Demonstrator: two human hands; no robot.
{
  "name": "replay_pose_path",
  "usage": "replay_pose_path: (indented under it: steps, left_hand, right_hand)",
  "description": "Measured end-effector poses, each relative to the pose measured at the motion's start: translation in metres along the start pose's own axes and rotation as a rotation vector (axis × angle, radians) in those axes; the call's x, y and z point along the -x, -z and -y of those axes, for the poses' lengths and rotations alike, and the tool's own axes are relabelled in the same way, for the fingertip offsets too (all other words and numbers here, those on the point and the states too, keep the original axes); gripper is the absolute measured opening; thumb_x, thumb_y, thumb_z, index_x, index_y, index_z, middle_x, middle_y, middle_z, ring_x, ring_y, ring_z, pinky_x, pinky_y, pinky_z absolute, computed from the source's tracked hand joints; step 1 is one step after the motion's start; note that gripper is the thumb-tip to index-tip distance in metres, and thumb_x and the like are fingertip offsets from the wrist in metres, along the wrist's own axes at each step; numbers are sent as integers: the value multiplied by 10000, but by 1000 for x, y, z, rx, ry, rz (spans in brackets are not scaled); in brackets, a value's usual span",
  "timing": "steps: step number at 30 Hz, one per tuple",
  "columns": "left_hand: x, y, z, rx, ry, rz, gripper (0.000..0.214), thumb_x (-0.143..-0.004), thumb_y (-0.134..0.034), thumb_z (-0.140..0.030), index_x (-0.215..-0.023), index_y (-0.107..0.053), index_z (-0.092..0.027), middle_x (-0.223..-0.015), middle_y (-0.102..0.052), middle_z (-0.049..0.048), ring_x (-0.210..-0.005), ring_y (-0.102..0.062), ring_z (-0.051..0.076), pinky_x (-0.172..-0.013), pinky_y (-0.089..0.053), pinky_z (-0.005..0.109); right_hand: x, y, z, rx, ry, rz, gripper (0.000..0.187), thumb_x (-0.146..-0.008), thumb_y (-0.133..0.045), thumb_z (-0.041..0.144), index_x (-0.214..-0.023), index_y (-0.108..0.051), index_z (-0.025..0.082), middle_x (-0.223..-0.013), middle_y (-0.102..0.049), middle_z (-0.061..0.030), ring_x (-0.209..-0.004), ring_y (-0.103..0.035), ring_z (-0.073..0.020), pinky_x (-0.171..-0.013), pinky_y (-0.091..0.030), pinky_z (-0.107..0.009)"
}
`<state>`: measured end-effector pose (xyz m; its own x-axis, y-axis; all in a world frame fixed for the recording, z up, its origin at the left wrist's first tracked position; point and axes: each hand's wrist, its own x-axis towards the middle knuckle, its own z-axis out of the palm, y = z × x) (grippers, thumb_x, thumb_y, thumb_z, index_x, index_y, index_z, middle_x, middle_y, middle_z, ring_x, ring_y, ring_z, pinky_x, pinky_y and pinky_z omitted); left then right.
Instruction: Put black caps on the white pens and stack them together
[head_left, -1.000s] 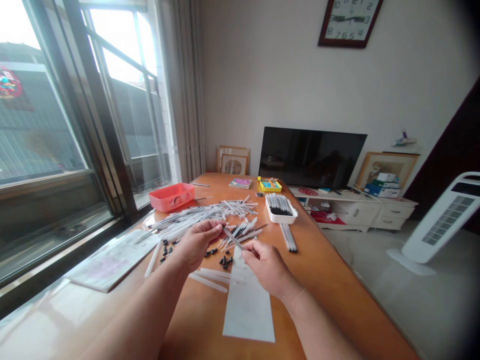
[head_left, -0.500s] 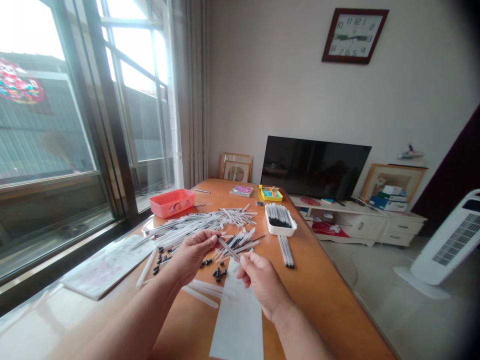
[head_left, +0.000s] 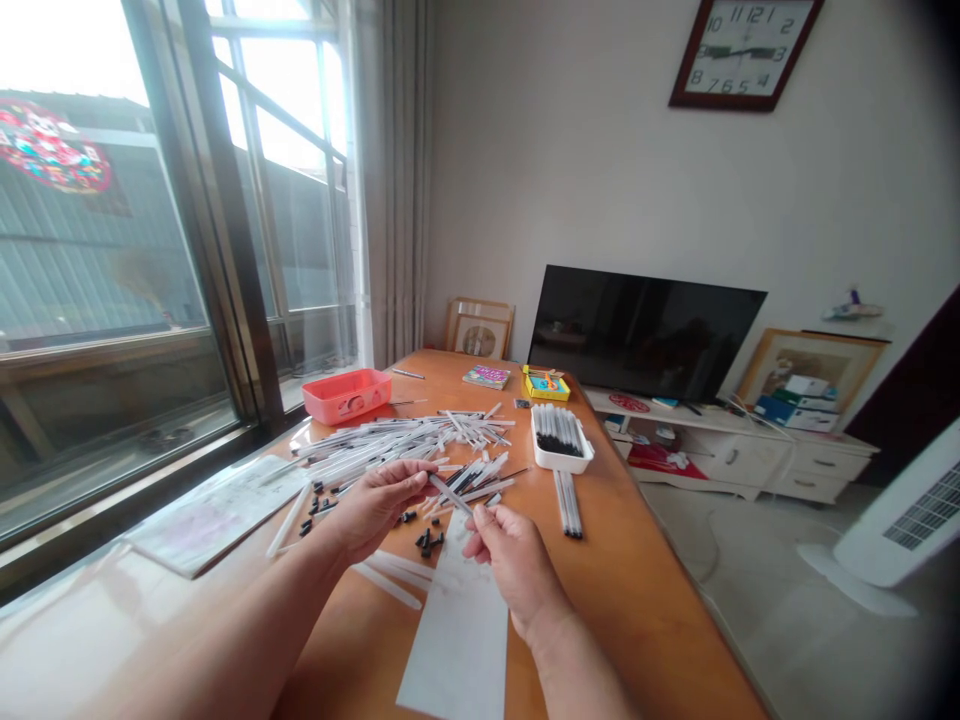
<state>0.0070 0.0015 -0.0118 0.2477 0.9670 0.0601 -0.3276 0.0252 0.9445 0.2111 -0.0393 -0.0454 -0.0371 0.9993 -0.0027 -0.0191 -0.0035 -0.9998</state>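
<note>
Both my hands hold one thin pen (head_left: 451, 494) above the orange table (head_left: 637, 590). My left hand (head_left: 379, 505) pinches its far end with the fingers closed. My right hand (head_left: 504, 556) pinches the near end between thumb and fingers. Under the hands lie small black caps (head_left: 426, 543), loose white pen barrels (head_left: 388, 584) and a white paper strip (head_left: 457, 640). A large heap of pens (head_left: 390, 445) spreads behind the left hand.
A white tray of pens (head_left: 561, 438) stands at the right with two or three pens (head_left: 568, 502) before it. A pink tub (head_left: 346, 394), a booklet (head_left: 217, 515), small boxes (head_left: 545, 383), a TV (head_left: 645, 333) and a fan (head_left: 892, 525) are around.
The head camera has swung slightly to the left and both hands have shifted a little left in view. They keep holding the same pen between them.
</note>
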Motion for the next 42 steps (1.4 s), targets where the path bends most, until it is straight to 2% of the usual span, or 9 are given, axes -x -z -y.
replay_pose_path:
  steps: [5, 10, 12, 16, 19, 24, 30, 36, 42]
  left_hand:
    - [1, -2, 0, 69, 5, -58, 342, -846, -730, -352, -1128, -701, -162, -956, -751, 102, -890, -705, 202, -866, -517, 312]
    - [-3, 1, 6, -26, -39, -76, 246, -856, -714, -396, -844, -707, -150, -734, -693, 45, -657, -626, 115, -679, -493, 226]
    - [-3, 1, 5, -65, -62, -59, 240, -845, -728, -383, -818, -712, -145, -774, -703, 56, -707, -637, 126, -724, -501, 235]
    - [-1, -4, 1, -76, -56, 7, 264, -844, -727, -376, -977, -740, -148, -982, -730, 106, -907, -673, 198, -891, -506, 315]
    - [0, -5, 3, -54, -25, -22, 319, -869, -690, -413, -1063, -723, -162, -975, -723, 102, -866, -673, 189, -831, -516, 307]
    - [-3, 1, 8, -92, -26, -87, 249, -861, -703, -403, -858, -714, -154, -754, -678, 49, -685, -615, 126, -680, -486, 233]
    - [-1, -2, 2, -7, 6, -27, 303, -858, -710, -376, -1075, -726, -166, -1064, -715, 111, -917, -662, 190, -850, -511, 302]
    - [-1, -2, 5, -14, -24, -64, 221, -846, -727, -379, -840, -726, -158, -780, -697, 52, -701, -630, 126, -708, -495, 247]
    - [-1, -4, -1, 30, -17, 0, 252, -829, -750, -331, -1009, -757, -154, -1074, -734, 119, -933, -675, 192, -866, -504, 297]
  right_hand:
    - [1, -3, 2, -21, 5, -3, 478, -893, -570, 614, -866, -689, 151, -642, -623, -28, -628, -520, -148, -643, -400, -283]
    - [3, -7, 1, 0, 36, 6, 489, -901, -552, 622, -798, -664, 157, -610, -598, -19, -602, -491, -140, -624, -383, -281]
    - [4, -7, 0, -28, 0, 14, 505, -899, -541, 637, -811, -666, 156, -570, -584, -14, -572, -477, -138, -606, -378, -280]
    - [3, -8, -1, -115, -89, 40, 539, -892, -527, 660, -827, -668, 144, -512, -577, -16, -529, -468, -136, -579, -376, -272]
    - [3, -8, 0, -134, -97, 40, 545, -881, -534, 671, -819, -664, 145, -496, -577, -16, -518, -467, -133, -568, -375, -263]
    - [4, -10, 1, -133, -89, 52, 553, -873, -537, 684, -814, -662, 149, -490, -583, -16, -515, -483, -132, -565, -387, -253]
    - [4, -11, 1, -173, -114, 62, 561, -864, -545, 692, -820, -660, 145, -486, -584, -14, -496, -468, -120, -546, -372, -241]
    - [6, -12, 4, -181, -107, 77, 559, -859, -549, 695, -807, -660, 149, -477, -583, -17, -486, -467, -121, -540, -374, -245]
    - [8, -12, 7, -249, -148, 86, 583, -823, -576, 720, -804, -657, 143, -481, -599, -25, -461, -467, -111, -519, -362, -239]
